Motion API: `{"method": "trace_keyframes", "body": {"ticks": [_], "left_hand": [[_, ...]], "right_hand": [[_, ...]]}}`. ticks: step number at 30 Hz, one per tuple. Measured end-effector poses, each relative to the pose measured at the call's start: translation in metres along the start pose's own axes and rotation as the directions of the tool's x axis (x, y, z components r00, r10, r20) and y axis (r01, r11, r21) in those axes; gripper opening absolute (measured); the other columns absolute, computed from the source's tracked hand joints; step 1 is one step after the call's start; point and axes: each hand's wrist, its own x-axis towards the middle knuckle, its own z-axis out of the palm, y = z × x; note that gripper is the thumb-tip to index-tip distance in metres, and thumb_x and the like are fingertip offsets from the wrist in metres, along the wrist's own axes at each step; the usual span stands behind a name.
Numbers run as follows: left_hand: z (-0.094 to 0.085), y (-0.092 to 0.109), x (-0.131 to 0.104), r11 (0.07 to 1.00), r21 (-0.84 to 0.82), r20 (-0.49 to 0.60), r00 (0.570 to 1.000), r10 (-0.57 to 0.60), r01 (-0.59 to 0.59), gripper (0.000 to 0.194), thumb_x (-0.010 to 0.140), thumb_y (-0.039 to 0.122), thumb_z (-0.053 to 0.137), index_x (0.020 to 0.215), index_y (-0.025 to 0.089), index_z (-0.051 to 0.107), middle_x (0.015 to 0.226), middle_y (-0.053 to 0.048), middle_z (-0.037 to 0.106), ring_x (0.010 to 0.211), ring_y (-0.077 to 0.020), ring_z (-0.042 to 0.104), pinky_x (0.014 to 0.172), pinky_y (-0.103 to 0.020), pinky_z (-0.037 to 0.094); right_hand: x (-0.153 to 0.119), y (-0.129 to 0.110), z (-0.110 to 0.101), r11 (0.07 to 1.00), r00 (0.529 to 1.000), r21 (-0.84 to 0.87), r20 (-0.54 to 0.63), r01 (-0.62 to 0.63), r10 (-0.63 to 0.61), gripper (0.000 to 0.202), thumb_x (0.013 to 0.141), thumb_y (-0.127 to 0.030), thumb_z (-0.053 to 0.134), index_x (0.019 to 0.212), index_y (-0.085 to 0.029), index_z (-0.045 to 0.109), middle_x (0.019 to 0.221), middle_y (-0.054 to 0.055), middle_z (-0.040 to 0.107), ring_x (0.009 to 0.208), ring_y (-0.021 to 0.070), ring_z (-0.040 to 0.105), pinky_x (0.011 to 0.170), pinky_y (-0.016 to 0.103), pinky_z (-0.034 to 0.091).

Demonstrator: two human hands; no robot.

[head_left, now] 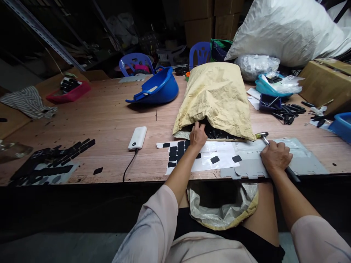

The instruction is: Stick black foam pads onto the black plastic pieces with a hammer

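Observation:
My left hand (pixel 198 134) reaches into the mouth of a yellow woven sack (pixel 219 91) lying on the table. Small black parts (pixel 219 133) show inside the opening; the fingertips are partly hidden there, so I cannot tell whether they grip one. Under that forearm lies a white sheet (pixel 205 164) bearing several black rounded patches (pixel 180 148). My right hand (pixel 276 157) is closed around a hammer (pixel 264 137), its head pointing away from me and its black handle end showing below the wrist. That hand rests over a grey flat board (pixel 304 157).
A white power bank (pixel 137 138) with a black cable lies to the left. Behind it sits a blue basin (pixel 161 87). Black strips (pixel 74 151) lie at far left, black pieces (pixel 290 111) at right. An open sack (pixel 223 215) hangs below the table edge at my lap.

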Motion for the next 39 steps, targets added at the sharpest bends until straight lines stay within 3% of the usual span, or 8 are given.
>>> {"method": "trace_keyframes", "body": {"ticks": [6, 11, 16, 20, 23, 27, 34, 39], "left_hand": [[-0.006, -0.019, 0.027, 0.951, 0.234, 0.16, 0.973, 0.166, -0.2, 0.051, 0.094, 0.004, 0.05, 0.139, 0.02, 0.07, 0.133, -0.015, 0.068, 0.125, -0.0318, 0.061, 0.101, -0.042, 0.051], [-0.008, -0.029, 0.026, 0.95, 0.231, 0.087, 0.977, 0.192, -0.208, 0.038, 0.094, 0.008, 0.057, 0.123, 0.021, 0.078, 0.122, -0.015, 0.07, 0.124, -0.0343, 0.059, 0.1, -0.046, 0.049], [-0.008, -0.021, -0.015, 0.99, 0.004, 0.01, 0.99, 0.14, -0.14, 0.024, 0.096, 0.022, 0.071, 0.119, 0.026, 0.079, 0.112, -0.009, 0.072, 0.109, -0.0292, 0.06, 0.094, -0.043, 0.05], [0.011, 0.0, -0.07, 0.936, -0.275, 0.14, 0.954, 0.264, -0.219, 0.022, 0.091, 0.028, 0.082, 0.113, 0.026, 0.081, 0.106, -0.004, 0.076, 0.102, -0.0247, 0.062, 0.091, -0.038, 0.051], [0.029, 0.011, -0.097, 0.901, -0.379, 0.204, 0.93, 0.305, -0.212, 0.019, 0.089, 0.027, 0.084, 0.108, 0.025, 0.083, 0.104, -0.004, 0.078, 0.104, -0.025, 0.062, 0.095, -0.039, 0.051], [0.041, 0.015, -0.102, 0.901, -0.401, 0.203, 0.943, 0.265, -0.167, 0.023, 0.085, 0.026, 0.088, 0.107, 0.024, 0.083, 0.105, -0.005, 0.075, 0.106, -0.0247, 0.062, 0.101, -0.04, 0.051], [0.041, 0.013, -0.097, 0.906, -0.401, 0.232, 0.941, 0.245, -0.137, 0.023, 0.084, 0.026, 0.087, 0.107, 0.025, 0.083, 0.103, -0.004, 0.073, 0.106, -0.025, 0.061, 0.1, -0.038, 0.051], [0.042, 0.014, -0.097, 0.911, -0.387, 0.235, 0.94, 0.247, -0.142, 0.02, 0.087, 0.028, 0.083, 0.107, 0.028, 0.083, 0.104, -0.003, 0.072, 0.106, -0.0252, 0.06, 0.1, -0.039, 0.05]], "right_hand": [[0.001, 0.001, 0.002, 1.0, 1.0, -0.02, 0.001, 0.016, -0.016, 0.042, 0.103, -0.028, 0.041, 0.125, -0.01, 0.072, 0.115, 0.022, 0.065, 0.103, 0.0327, 0.058, 0.078, 0.04, 0.039], [0.001, 0.002, 0.005, 1.0, 1.0, -0.004, -0.014, 0.026, -0.026, 0.042, 0.102, -0.027, 0.041, 0.123, -0.01, 0.073, 0.113, 0.022, 0.064, 0.1, 0.032, 0.057, 0.077, 0.04, 0.038], [0.001, 0.003, 0.007, 0.999, 0.999, 0.036, -0.043, 0.025, -0.024, 0.038, 0.099, -0.026, 0.046, 0.12, -0.01, 0.074, 0.112, 0.022, 0.065, 0.099, 0.0306, 0.055, 0.079, 0.041, 0.038], [0.001, 0.003, 0.005, 0.999, 0.999, 0.047, -0.026, 0.026, -0.025, 0.041, 0.101, -0.027, 0.044, 0.122, -0.009, 0.075, 0.113, 0.024, 0.065, 0.101, 0.0321, 0.057, 0.078, 0.042, 0.038], [0.0, 0.003, 0.003, 0.999, 0.999, 0.04, -0.018, 0.027, -0.026, 0.042, 0.101, -0.026, 0.044, 0.122, -0.008, 0.075, 0.113, 0.024, 0.065, 0.101, 0.033, 0.058, 0.077, 0.041, 0.039], [-0.001, 0.001, 0.001, 0.997, 1.0, 0.07, -0.007, -0.008, 0.008, 0.042, 0.101, -0.028, 0.045, 0.125, -0.01, 0.075, 0.115, 0.024, 0.065, 0.103, 0.0346, 0.058, 0.08, 0.043, 0.041], [0.005, 0.006, -0.01, 0.969, 0.994, 0.228, 0.08, -0.094, 0.078, 0.042, 0.096, -0.026, 0.052, 0.126, -0.012, 0.077, 0.116, 0.027, 0.065, 0.107, 0.0375, 0.057, 0.086, 0.049, 0.042], [-0.034, 0.009, -0.026, 0.876, 0.999, 0.482, -0.023, -0.03, 0.046, 0.043, 0.098, -0.031, 0.048, 0.127, -0.017, 0.075, 0.112, 0.019, 0.069, 0.109, 0.0326, 0.06, 0.094, 0.046, 0.048]]}}
